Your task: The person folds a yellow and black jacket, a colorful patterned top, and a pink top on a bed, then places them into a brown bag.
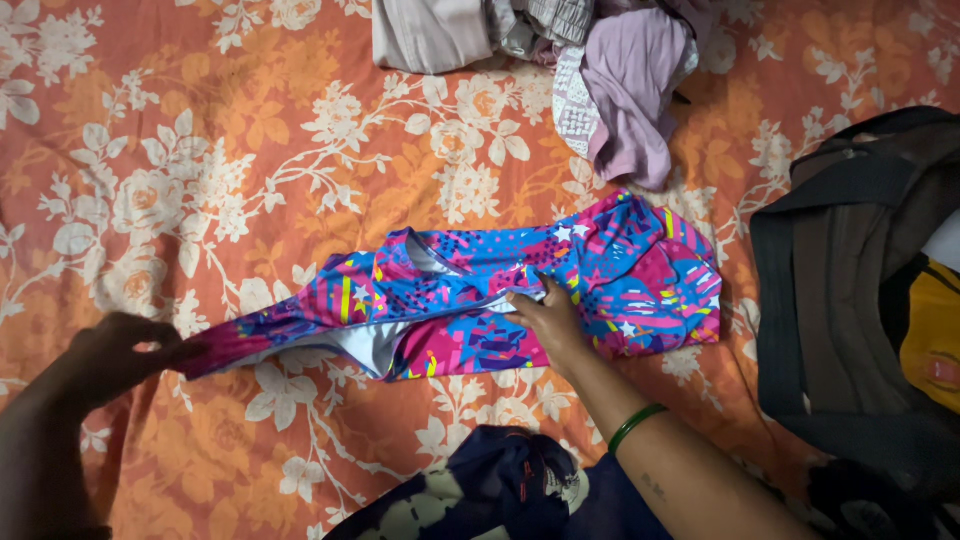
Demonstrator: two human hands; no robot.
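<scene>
The left hand (125,350) enters from the lower left corner, forearm bare, fingers curled closed and pinching the narrow end of the patterned garment (480,290). The right arm reaches in from the lower right, bare, with a green bangle (636,427) around the wrist. The right hand (545,318) lies palm down on the garment's middle, fingers stretched flat and pressing. Both hands sit well apart, one at each side of the garment's centre.
</scene>
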